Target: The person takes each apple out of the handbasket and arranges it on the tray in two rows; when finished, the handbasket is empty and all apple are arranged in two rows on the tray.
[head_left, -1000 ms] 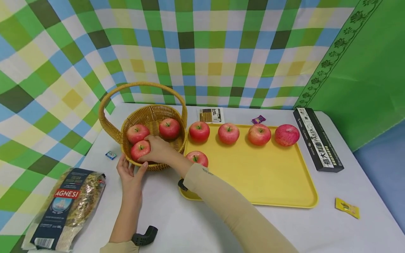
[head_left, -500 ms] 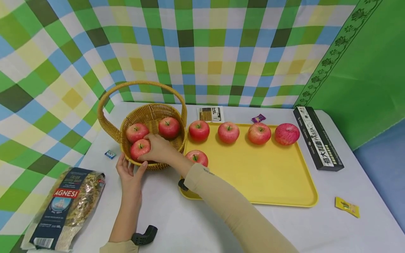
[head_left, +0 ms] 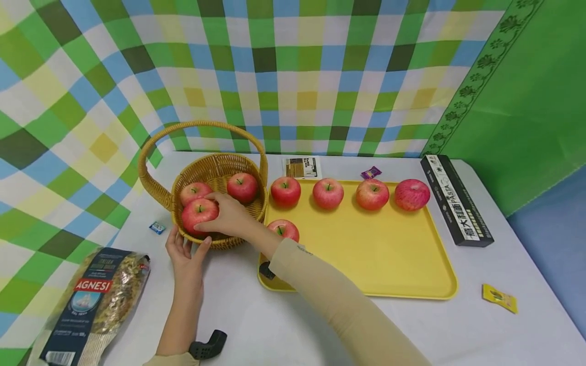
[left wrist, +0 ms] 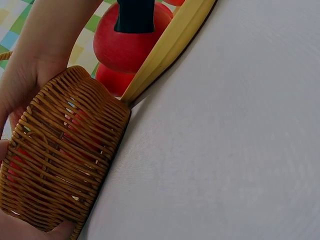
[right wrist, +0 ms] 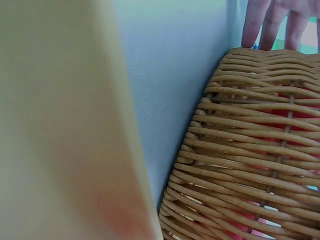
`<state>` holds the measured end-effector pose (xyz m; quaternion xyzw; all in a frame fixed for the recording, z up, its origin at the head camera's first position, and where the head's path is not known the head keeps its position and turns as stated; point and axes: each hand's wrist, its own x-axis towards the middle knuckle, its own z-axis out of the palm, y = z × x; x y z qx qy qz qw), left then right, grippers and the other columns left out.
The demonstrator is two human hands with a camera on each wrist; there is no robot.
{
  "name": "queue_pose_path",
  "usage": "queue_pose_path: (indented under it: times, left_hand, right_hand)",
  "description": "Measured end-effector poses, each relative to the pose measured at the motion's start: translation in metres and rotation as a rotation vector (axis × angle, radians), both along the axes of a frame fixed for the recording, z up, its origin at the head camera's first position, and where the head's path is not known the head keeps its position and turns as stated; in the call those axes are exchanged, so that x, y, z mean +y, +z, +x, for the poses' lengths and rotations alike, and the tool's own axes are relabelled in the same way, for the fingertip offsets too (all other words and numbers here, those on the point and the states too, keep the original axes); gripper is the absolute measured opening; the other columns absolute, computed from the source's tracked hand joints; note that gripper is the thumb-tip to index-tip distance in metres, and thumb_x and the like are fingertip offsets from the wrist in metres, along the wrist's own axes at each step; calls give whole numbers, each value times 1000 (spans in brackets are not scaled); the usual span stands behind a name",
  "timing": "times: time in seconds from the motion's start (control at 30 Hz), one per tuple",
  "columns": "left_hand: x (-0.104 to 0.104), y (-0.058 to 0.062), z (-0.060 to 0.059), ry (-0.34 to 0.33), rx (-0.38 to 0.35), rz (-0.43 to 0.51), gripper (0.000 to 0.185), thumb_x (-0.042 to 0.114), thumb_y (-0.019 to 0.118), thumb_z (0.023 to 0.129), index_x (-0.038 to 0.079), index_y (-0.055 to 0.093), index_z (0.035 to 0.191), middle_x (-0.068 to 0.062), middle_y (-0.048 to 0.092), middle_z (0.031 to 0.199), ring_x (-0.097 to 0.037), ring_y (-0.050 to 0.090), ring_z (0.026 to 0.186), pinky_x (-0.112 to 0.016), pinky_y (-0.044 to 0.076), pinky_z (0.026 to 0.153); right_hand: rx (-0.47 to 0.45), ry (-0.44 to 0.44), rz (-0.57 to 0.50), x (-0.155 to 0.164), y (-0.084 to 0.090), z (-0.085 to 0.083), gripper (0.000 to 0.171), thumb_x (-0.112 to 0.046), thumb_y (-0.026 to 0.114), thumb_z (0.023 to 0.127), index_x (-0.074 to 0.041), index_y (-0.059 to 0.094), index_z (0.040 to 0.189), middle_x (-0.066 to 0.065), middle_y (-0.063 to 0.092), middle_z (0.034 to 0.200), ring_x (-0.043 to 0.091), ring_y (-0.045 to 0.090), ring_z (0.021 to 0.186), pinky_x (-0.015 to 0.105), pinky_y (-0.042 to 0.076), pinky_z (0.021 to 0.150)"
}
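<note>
My right hand (head_left: pixel 231 216) reaches into the wicker basket (head_left: pixel 218 161) and grips a red apple (head_left: pixel 200 216) at its near left side, thumb in front and fingers behind. Two more apples lie inside, one apple (head_left: pixel 194 192) behind the gripped one and another apple (head_left: pixel 242 187) at the right. My left hand (head_left: pixel 186 262) holds the basket's outer wall at the near left, thumb just below the rim. In the right wrist view, fingers (right wrist: pixel 272 22) of the left hand meet the weave. The left wrist view shows red apples through the basket wall (left wrist: pixel 55 150).
Right of the basket lies a yellow tray (head_left: pixel 366 254) with several apples, one apple (head_left: pixel 284 230) close to the basket. A black pasta box (head_left: pixel 458 203) stands beyond it. A pasta bag (head_left: pixel 91 305) lies at left. Small wrapped candies, including a yellow candy (head_left: pixel 500 298), are scattered about.
The apple in my right hand has come up slightly and now covers more of the apple behind it. My left hand stays on the basket. The head view has shifted a little.
</note>
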<state>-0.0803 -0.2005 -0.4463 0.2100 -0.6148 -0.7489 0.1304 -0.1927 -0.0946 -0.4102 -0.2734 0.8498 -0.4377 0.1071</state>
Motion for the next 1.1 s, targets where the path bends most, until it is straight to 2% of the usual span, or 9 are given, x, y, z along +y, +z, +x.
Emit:
queue_pose_path:
  times: [0.17,0.3,0.43,0.53,0.73,0.87,0.97,1.1]
  left_hand:
    - [0,1,1,2,-12,-4,86,14,69,90,29,8,150,2,4,160,-20,10,145,-31,29,112]
    - [-1,0,2,-3,-20,-15,86,15,68,91,30,8,150,4,5,160,-20,11,145,-31,29,112]
    - [-2,0,2,-4,-16,-27,87,17,69,90,32,8,150,5,5,160,-20,10,146,-32,28,112]
    - [-2,-1,2,-5,-7,-28,86,15,69,90,31,9,150,5,7,160,-19,11,145,-31,29,111]
    - [-1,-3,2,-18,-2,-19,89,14,70,90,30,8,151,5,5,160,-18,10,146,-30,28,112]
    - [0,-4,1,-21,-3,-14,89,15,70,89,30,8,151,5,4,160,-18,9,146,-31,27,113]
    - [-1,-5,1,-22,-8,-15,90,14,70,89,30,7,151,4,3,160,-18,9,146,-31,26,113]
    - [-3,-3,1,-16,-22,-18,90,14,69,90,31,6,151,5,1,161,-17,8,146,-31,25,114]
  right_hand:
    - [-15,-13,-118,6,3,4,76,-43,81,75,-11,49,136,-3,56,128,6,54,110,22,47,93]
    - [-20,-4,-205,20,14,14,76,-39,82,75,-12,48,137,-4,55,128,7,54,108,21,49,89]
    - [-67,22,-297,48,31,24,75,-34,84,75,-15,48,138,-4,54,125,9,54,106,25,53,84]
    - [-85,29,-316,79,42,32,76,-31,84,75,-17,46,139,-4,53,125,12,54,107,29,55,83]
    - [-92,-34,-279,153,49,47,75,-29,84,75,-18,45,139,-3,53,126,19,56,106,32,55,84]
    - [-28,-104,-217,202,48,53,77,-28,85,75,-16,45,139,0,53,129,22,57,107,39,54,88]
    - [22,-148,-134,232,41,56,78,-29,85,74,-14,45,139,2,53,130,23,57,107,43,54,87]
    - [36,-176,7,256,25,56,78,-33,86,72,-14,47,137,3,54,127,24,56,105,44,55,84]
